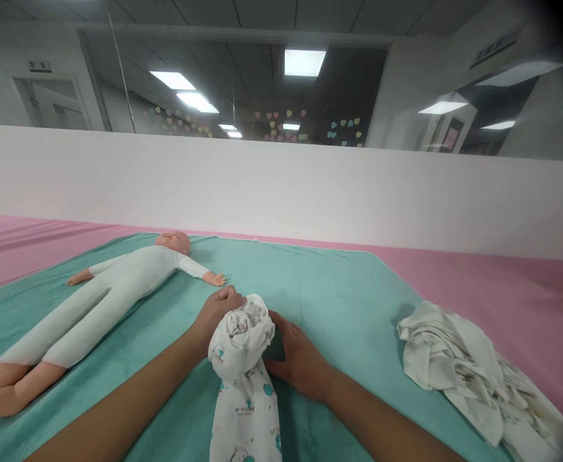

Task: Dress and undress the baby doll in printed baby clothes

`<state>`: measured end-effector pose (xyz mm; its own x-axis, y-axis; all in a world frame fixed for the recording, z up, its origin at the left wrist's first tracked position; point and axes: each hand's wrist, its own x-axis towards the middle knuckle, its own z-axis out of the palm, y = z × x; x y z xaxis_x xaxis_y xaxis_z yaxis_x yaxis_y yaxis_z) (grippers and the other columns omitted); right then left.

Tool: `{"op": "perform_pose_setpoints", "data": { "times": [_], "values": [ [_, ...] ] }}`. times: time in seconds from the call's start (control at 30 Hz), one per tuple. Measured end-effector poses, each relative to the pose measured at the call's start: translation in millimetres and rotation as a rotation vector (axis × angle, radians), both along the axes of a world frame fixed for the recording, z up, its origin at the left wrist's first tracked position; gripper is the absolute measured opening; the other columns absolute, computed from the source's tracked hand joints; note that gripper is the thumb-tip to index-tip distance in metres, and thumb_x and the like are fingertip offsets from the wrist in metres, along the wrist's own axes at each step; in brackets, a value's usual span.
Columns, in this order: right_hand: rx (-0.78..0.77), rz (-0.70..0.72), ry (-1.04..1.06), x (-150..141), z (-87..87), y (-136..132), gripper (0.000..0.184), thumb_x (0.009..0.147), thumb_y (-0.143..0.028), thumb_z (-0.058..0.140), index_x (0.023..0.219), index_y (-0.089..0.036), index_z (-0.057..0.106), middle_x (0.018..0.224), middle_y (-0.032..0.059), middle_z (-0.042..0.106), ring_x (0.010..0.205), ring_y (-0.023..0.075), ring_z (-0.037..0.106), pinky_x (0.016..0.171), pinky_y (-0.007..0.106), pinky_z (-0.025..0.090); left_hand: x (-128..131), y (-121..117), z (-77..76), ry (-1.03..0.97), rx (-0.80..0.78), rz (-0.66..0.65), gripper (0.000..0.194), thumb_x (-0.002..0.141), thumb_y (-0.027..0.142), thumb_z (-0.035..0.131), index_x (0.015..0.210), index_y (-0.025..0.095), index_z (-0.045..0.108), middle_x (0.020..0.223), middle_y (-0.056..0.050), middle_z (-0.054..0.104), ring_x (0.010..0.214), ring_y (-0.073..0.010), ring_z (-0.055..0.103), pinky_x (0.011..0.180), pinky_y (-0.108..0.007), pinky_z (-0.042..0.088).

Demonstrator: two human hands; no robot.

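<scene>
The cloth (243,350), thin, white and printed with small teal figures, is central between the two hands. Its top is a soft, rounded roll with crumpled folds inside a ring-like rim; below it, a flat strip runs toward the wearer. The left hand (219,313) has its fingers closed on the roll's edge. The right hand (303,356) is open, thumb and fingers spread at the roll's other side.

Beneath lies a teal sheet (324,279), slightly plush, over a smooth pink cover (483,292). A doll (127,282), white-bodied with smooth limbs, lies left, one arm reaching near the left hand. A wrinkled heap (454,359) of pale fabric sits well apart, right. Behind stands a white wall (281,192).
</scene>
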<state>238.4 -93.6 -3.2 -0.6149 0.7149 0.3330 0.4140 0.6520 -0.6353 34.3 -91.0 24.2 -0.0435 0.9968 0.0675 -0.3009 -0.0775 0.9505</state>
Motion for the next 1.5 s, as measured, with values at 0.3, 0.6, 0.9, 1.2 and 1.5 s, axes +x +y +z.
{"op": "perform_pose_setpoints", "data": {
  "times": [0.3, 0.6, 0.9, 1.2, 1.5],
  "values": [
    [0.043, 0.086, -0.024, -2, -3.7, 2, 0.072, 0.067, -0.031, 0.068, 0.131, -0.024, 0.038, 0.117, 0.0055, 0.057, 0.107, 0.0238, 0.049, 0.095, 0.039, 0.034, -3, -1, 3.7, -0.018, 0.001, 0.061, 0.05, 0.066, 0.025, 0.07, 0.056, 0.019, 0.021, 0.05, 0.009, 0.026, 0.044, -0.0041, 0.026, 0.044, -0.019, 0.024],
    [0.166, 0.223, -0.116, -1, -10.9, 6, 0.037, 0.075, -0.035, 0.063, 0.111, -0.025, 0.06, 0.117, 0.0028, 0.058, 0.106, 0.0204, 0.05, 0.095, 0.035, 0.032, -2, -3, 5.6, -0.019, -0.066, 0.259, 0.047, 0.063, 0.023, 0.069, 0.058, 0.02, 0.023, 0.048, 0.01, 0.026, 0.042, -0.0047, 0.027, 0.041, -0.02, 0.025],
    [0.338, 0.2, -0.19, -2, -16.9, 3, 0.022, 0.076, -0.03, 0.06, 0.093, -0.018, 0.06, 0.099, 0.0041, 0.063, 0.091, 0.018, 0.054, 0.084, 0.032, 0.036, -2, 1, 1.8, 0.038, -0.067, 0.398, 0.041, 0.063, 0.021, 0.064, 0.058, 0.021, 0.024, 0.048, 0.01, 0.026, 0.044, -0.006, 0.026, 0.043, -0.02, 0.025],
    [0.538, 0.084, -0.231, -11, -16.4, -2, 0.026, 0.084, -0.043, 0.051, 0.076, -0.02, 0.057, 0.074, 0.0005, 0.063, 0.072, 0.0154, 0.055, 0.064, 0.029, 0.032, 18, -15, 8.1, 0.589, 0.167, 0.501, 0.032, 0.071, 0.029, 0.058, 0.057, 0.02, 0.031, 0.055, 0.006, 0.032, 0.055, -0.0109, 0.031, 0.053, -0.022, 0.027],
    [0.653, 0.187, -0.136, -9, -12.9, -9, 0.022, 0.086, -0.04, 0.048, 0.096, -0.02, 0.052, 0.079, 0.0004, 0.063, 0.068, 0.0149, 0.055, 0.058, 0.029, 0.032, 20, -14, 9.1, 0.646, 0.197, 0.469, 0.024, 0.073, 0.029, 0.056, 0.06, 0.02, 0.038, 0.057, 0.005, 0.037, 0.057, -0.0128, 0.034, 0.056, -0.022, 0.027]
  ]
}}
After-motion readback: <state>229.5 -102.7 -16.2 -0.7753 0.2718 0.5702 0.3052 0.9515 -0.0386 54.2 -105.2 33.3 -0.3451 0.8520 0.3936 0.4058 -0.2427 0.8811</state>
